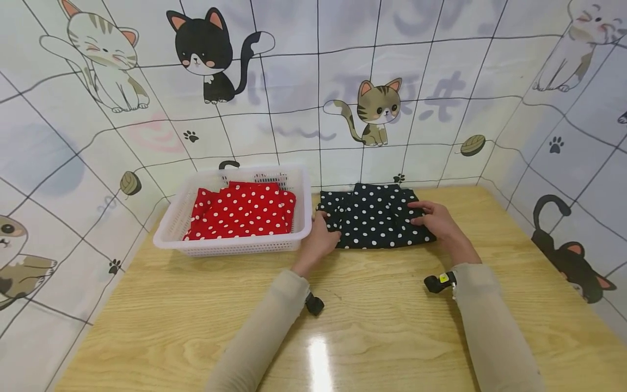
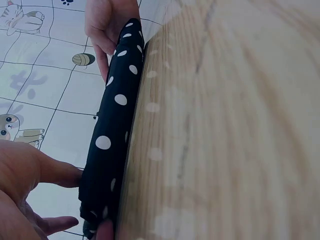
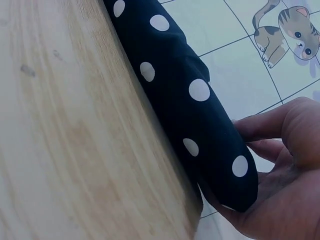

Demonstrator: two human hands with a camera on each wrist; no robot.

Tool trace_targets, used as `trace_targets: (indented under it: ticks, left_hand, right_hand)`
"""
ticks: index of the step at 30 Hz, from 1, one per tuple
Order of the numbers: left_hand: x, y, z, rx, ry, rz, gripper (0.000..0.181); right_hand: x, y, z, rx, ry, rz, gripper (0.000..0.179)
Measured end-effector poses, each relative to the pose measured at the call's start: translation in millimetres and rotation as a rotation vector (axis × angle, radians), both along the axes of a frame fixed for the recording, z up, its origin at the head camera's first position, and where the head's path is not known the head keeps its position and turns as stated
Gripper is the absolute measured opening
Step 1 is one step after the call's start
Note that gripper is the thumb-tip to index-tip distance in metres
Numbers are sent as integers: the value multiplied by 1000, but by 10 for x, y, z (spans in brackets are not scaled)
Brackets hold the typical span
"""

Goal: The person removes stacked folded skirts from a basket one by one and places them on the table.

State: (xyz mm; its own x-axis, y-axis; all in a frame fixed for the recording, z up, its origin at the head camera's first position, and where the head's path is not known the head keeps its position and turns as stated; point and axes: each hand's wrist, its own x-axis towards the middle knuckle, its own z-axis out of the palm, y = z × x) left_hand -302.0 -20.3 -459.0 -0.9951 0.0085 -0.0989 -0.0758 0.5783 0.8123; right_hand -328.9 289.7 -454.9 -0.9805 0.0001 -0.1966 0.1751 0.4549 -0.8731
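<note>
A folded black cloth garment with white polka dots lies flat on the table; its exact kind is hidden by the folds. At its left edge my left hand grips the fabric, thumb above and a fingertip showing beneath in the left wrist view. On the opposite side, my right hand holds the right edge between thumb and fingers. The right wrist view shows that hand wrapped about the garment's rounded end, some fingers hidden behind it.
Left of the black garment stands a white plastic basket holding a folded red polka-dot garment. Its right side is close beside my left hand. The wooden table meets a cat-patterned wall covering at the back and sides.
</note>
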Motion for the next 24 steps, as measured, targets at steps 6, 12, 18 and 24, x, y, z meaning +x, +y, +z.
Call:
trace_targets:
  ticks: [6, 12, 18, 24]
  left_hand:
    - [49, 60, 52, -67, 52, -21, 76]
    - [206, 234, 211, -134, 137, -101, 81]
    - [401, 269, 595, 41, 267, -167, 76]
    - [508, -20, 1047, 306, 309, -224, 58]
  right_hand:
    - [48, -26, 120, 32, 17, -74, 52]
    - [147, -23, 338, 8, 143, -245, 44]
    - [238, -78, 612, -87, 277, -286, 44]
    - [383, -245, 915, -182, 422, -249, 40]
